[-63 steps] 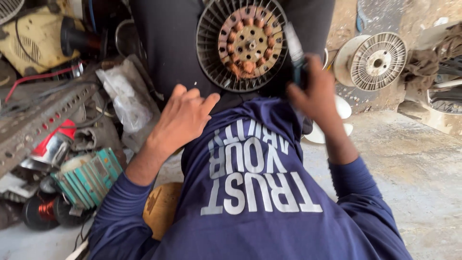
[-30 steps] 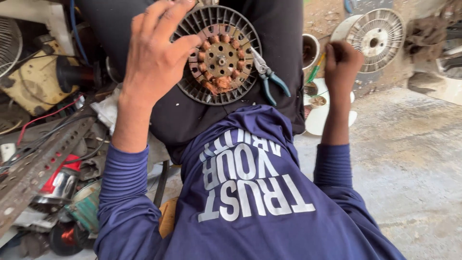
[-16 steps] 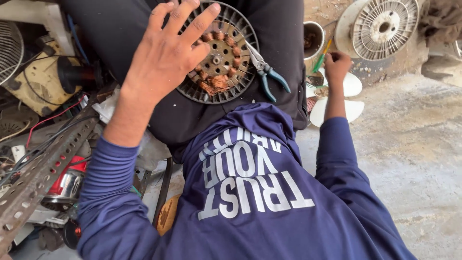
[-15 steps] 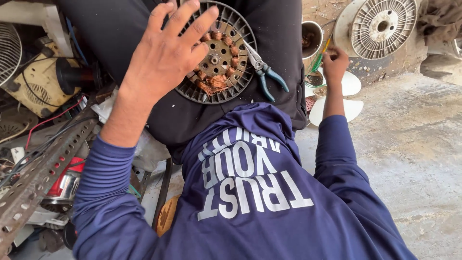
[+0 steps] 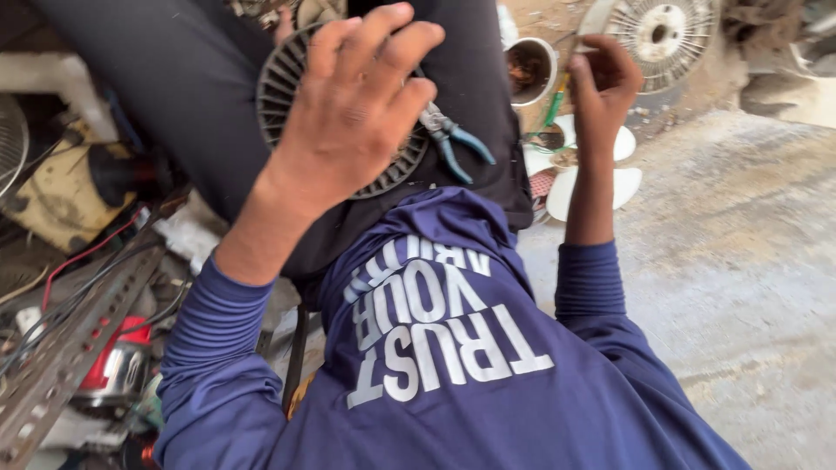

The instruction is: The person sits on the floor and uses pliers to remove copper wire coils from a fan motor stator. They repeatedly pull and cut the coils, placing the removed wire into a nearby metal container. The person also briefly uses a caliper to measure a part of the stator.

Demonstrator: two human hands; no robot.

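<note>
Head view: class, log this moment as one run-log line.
left hand: spread over finned rotor | right hand: gripping green-handled tool | pliers: on lap

The slotted motor rotor lies on the person's lap, under the left hand; pliers lie just right of it. Farther right, the right hand is beside a cup.

Blue-handled pliers on lap; perforated metal bar left.

Navy long-sleeved shirt, white lettering
</note>
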